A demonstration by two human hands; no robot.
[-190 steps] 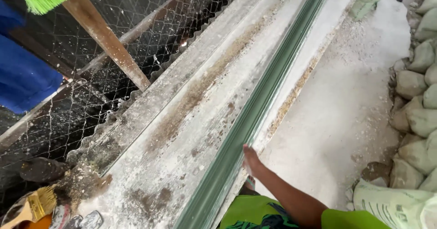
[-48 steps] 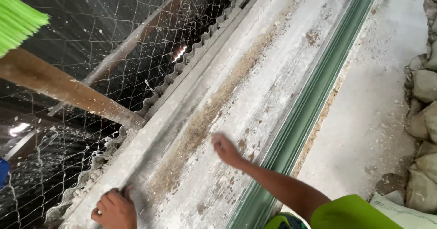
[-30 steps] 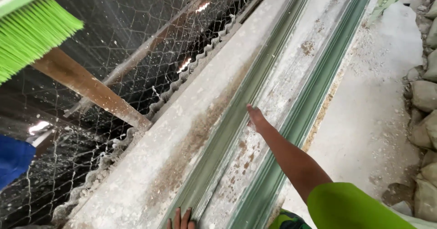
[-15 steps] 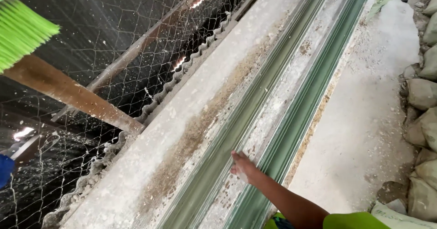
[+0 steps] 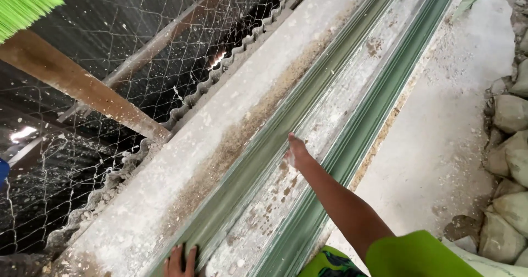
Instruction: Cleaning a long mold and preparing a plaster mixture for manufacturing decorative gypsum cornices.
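Head view: two flat, empty hands, left hand (image 5: 180,259) and right hand (image 5: 297,151), touch one green trough (image 5: 352,90).

Six seconds back, only one hand rested at the edge of the long, dusty green metal channel (image 5: 330,117). Since then the channel has turned from edge-up to lying open, its flecked inner face showing between two green rims. The right hand (image 5: 297,153) has slid a little way up that inner face compared with half a second ago. The left hand (image 5: 181,259), out of sight half a second ago, again shows fingertips at the channel's near end. The bright green broom bristles (image 5: 25,2) have drifted in the upper left corner.
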